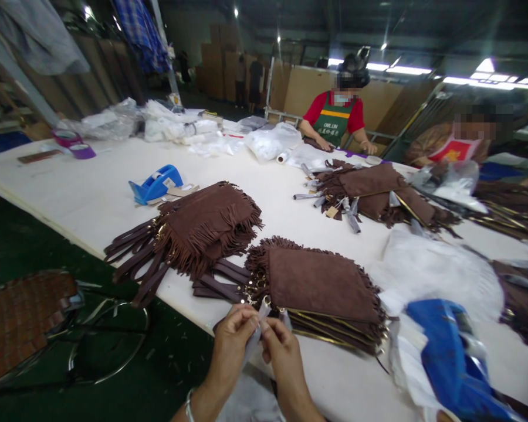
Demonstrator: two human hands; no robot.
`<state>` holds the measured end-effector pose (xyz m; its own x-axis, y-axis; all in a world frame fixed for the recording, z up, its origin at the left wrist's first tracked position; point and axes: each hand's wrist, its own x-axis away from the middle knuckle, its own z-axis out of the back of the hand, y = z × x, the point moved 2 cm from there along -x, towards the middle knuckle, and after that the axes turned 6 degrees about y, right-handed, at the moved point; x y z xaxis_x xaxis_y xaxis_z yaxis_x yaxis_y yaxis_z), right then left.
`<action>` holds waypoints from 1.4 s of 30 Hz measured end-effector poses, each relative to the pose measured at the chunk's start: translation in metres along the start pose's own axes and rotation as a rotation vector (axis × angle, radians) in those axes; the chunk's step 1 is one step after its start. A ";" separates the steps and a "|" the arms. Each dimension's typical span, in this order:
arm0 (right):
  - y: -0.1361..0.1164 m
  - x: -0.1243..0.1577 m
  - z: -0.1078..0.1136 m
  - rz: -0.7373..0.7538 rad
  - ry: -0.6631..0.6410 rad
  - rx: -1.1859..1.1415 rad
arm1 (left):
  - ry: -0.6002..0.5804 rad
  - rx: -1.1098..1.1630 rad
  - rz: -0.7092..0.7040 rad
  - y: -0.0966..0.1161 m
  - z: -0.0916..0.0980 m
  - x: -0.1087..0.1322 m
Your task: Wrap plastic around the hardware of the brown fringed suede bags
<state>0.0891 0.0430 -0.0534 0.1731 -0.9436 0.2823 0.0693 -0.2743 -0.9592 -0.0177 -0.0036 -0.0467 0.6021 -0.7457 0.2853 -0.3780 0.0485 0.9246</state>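
Strip of pale film point(254, 341) pinched by left hand point(231, 343) and right hand point(283, 353) at the near edge of the worktop point(92, 196), just beside a brown fringed bag point(319, 284).

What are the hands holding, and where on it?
The left hand and right hand pinch a thin pale strip between fingertips, along its upper part.

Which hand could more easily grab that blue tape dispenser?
Probably the left hand: the blue plastic tape dispenser lies off to that side. The right hand would have to cross over. Both pinch a pale strip.
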 end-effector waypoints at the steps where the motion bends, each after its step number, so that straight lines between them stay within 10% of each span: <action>1: 0.002 0.000 -0.002 -0.082 -0.067 -0.072 | 0.019 -0.082 -0.070 0.001 0.001 0.000; 10: 0.015 -0.001 -0.004 -0.423 -0.252 -0.452 | 0.130 -0.284 -0.270 -0.001 -0.001 0.003; 20: 0.018 -0.004 -0.006 -0.328 -0.233 -0.372 | 0.277 0.066 0.059 -0.019 -0.003 0.002; 31: 0.003 -0.006 -0.005 -0.170 -0.199 -0.233 | 0.259 -0.204 -0.124 -0.012 -0.002 0.003; 42: 0.010 0.001 0.001 -0.135 -0.057 -0.136 | -0.176 0.149 0.458 0.015 0.001 -0.009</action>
<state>0.0907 0.0398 -0.0624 0.2265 -0.8855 0.4058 -0.0367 -0.4241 -0.9049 -0.0293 0.0029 -0.0358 0.2284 -0.7716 0.5937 -0.6791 0.3107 0.6650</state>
